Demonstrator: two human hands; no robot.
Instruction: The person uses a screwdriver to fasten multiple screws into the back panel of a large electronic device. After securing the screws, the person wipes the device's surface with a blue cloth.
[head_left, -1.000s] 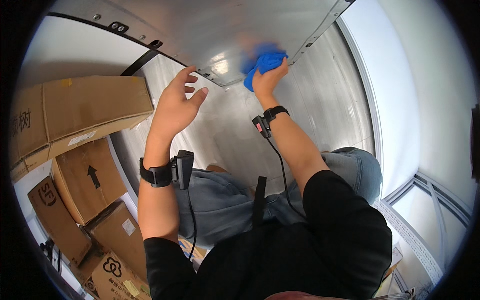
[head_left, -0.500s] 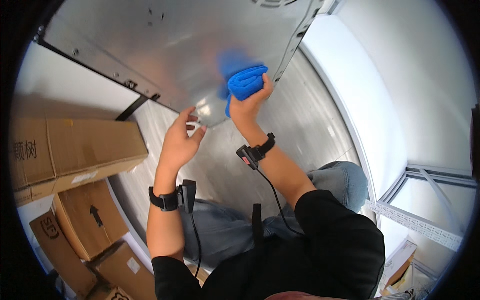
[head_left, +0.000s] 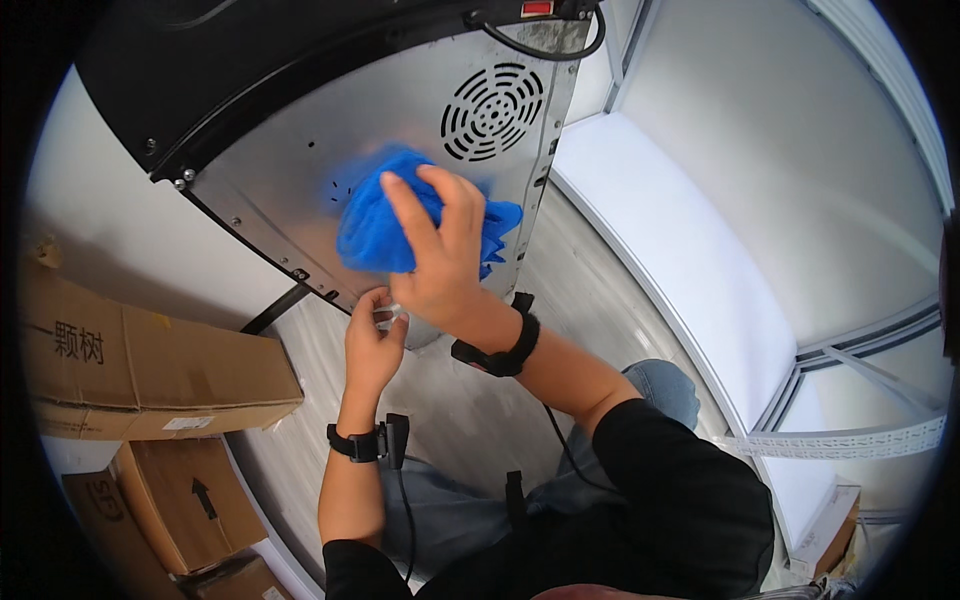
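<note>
My right hand (head_left: 445,265) presses a bunched blue cloth (head_left: 375,225) against the bare metal panel (head_left: 270,190) of a large machine. Its fingers are spread over the cloth, and loose folds stick out on the right. By the panel's lower edge is my left hand (head_left: 372,345), its fingers loosely curved and apart from the thumb, with nothing visible in it. Whether its fingertips touch the metal I cannot tell. A round vent (head_left: 492,112) is cut into the panel, above and to the right of the cloth.
A power cord (head_left: 540,52) loops at the machine's top right beside a red switch (head_left: 537,9). Cardboard boxes (head_left: 200,370) are stacked on the left. A white ledge (head_left: 680,230) runs along the right, with a metal frame (head_left: 850,435) beyond it.
My right hand has turned over the cloth, which now lies spread farther left on the panel. The view has shifted upward, bringing the vent, cord and black top into sight.
</note>
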